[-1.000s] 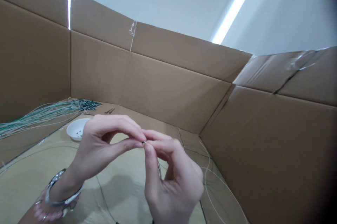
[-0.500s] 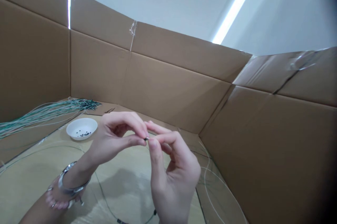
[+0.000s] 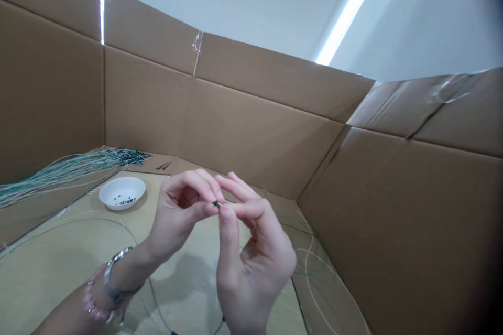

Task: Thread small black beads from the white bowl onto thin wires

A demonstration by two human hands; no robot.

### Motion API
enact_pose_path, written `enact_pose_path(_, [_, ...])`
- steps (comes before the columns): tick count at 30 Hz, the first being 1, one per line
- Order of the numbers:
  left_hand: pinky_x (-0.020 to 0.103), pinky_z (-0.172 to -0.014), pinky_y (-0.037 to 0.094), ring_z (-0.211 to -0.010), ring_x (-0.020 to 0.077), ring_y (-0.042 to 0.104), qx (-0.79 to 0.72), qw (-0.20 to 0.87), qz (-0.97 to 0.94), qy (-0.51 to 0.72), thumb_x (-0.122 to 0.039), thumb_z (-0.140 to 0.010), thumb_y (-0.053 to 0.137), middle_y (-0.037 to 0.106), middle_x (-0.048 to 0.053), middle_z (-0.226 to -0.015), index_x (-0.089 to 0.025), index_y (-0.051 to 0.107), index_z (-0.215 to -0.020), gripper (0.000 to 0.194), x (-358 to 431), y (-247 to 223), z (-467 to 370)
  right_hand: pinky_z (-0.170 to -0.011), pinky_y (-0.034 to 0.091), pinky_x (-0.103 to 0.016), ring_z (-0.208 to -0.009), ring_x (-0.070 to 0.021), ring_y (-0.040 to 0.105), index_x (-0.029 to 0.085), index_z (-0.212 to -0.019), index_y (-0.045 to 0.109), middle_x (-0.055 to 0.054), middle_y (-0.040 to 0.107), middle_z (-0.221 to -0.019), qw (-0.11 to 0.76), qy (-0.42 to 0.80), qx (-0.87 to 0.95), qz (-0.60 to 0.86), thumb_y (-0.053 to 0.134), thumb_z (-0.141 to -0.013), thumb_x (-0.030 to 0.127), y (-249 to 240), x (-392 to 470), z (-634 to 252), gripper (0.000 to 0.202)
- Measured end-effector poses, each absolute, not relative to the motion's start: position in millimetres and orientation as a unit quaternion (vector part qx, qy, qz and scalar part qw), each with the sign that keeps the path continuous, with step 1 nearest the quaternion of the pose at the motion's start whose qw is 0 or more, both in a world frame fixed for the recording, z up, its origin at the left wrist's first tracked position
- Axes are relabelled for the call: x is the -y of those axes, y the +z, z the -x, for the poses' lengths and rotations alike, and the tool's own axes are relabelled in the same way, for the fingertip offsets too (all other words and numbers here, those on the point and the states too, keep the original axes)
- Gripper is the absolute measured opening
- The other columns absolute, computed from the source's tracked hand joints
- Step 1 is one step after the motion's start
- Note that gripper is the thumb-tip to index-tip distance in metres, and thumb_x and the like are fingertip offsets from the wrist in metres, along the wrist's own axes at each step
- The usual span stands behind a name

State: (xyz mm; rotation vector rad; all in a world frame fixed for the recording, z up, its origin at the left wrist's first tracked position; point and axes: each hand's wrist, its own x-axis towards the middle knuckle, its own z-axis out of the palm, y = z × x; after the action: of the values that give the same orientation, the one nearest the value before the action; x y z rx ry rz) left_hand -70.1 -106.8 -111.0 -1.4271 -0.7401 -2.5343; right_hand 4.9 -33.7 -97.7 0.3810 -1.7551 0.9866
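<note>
Near the middle of the view, my left hand pinches a tiny black piece between thumb and fingertips. My right hand meets it from the right, its thumb and index finger closed on the small silvery tip beside the black piece. The fingertips of both hands almost touch, and they hide most of the small part. Below the hands, a thin green cable curves over the table, with dark bits on it at the bottom edge. A metal bracelet and pink beads circle my left wrist.
A white bowl with several tiny black pieces stands at left. Behind it lies a bundle of green and white cables. Small dark pointed items rest near the back. Cardboard walls surround the table; loose pale cables lie at right.
My left wrist and forearm have shifted to the right and the fingers have tilted slightly. My right hand has moved a little left. Both pinches stay closed.
</note>
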Motion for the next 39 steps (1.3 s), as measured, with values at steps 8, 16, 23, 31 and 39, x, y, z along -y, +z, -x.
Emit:
enact_pose_path(8, [0.007, -0.065, 0.052, -0.071, 0.0018, 0.061, 0.187, 0.028, 0.483, -0.855, -0.01, -0.078, 0.07, 0.068, -0.005, -0.079, -0.019, 0.068, -0.079, 0.009, 104, -111, 70, -0.096, 0.051, -0.036, -0.109, -0.0163, 0.061, 0.021, -0.085, 0.059, 0.001, 0.068, -0.104, 0.536, 0.416, 0.714, -0.171, 0.056, -0.081, 0.006, -100, 35, -4, 0.016])
enact_pose_path(16, [0.007, -0.067, 0.054, -0.073, 0.0017, 0.062, 0.173, 0.02, 0.505, -0.845, -0.009, -0.079, 0.068, 0.069, -0.005, -0.082, -0.019, 0.069, -0.082, 0.011, 102, -111, 71, -0.097, 0.05, -0.033, -0.109, -0.0158, 0.062, 0.019, -0.082, 0.059, 0.0, 0.069, -0.103, 0.563, 0.397, 0.706, -0.161, 0.058, -0.08, 0.005, -99, 39, -4, 0.014])
enact_pose_path(23, [0.009, -0.068, 0.054, -0.076, 0.0043, 0.063, 0.23, -0.015, 0.505, -0.832, -0.004, -0.075, 0.07, 0.069, -0.003, -0.081, -0.02, 0.07, -0.08, 0.017, 113, -107, 74, -0.093, 0.053, -0.033, -0.105, -0.0172, 0.064, 0.019, -0.082, 0.059, -0.001, 0.07, -0.102, 0.575, 0.361, 0.717, -0.16, 0.059, -0.077, 0.003, -97, 36, -7, 0.016])
enact_pose_path(31, [0.014, -0.067, 0.053, -0.072, 0.0072, 0.06, 0.28, -0.027, 0.476, -0.833, -0.008, -0.073, 0.073, 0.065, -0.001, -0.075, -0.021, 0.071, -0.074, 0.013, 119, -103, 72, -0.088, 0.056, -0.04, -0.102, -0.0206, 0.065, 0.021, -0.083, 0.059, -0.003, 0.07, -0.103, 0.571, 0.372, 0.714, -0.162, 0.058, -0.077, 0.002, -99, 36, -7, 0.019])
enact_pose_path(39, [0.013, -0.069, 0.054, -0.075, 0.0061, 0.063, 0.281, -0.021, 0.493, -0.823, -0.007, -0.076, 0.071, 0.069, -0.003, -0.079, -0.023, 0.071, -0.08, 0.017, 120, -105, 72, -0.087, 0.056, -0.04, -0.101, -0.0206, 0.066, 0.02, -0.083, 0.06, -0.003, 0.071, -0.102, 0.568, 0.39, 0.707, -0.157, 0.058, -0.077, 0.002, -97, 36, -9, 0.019])
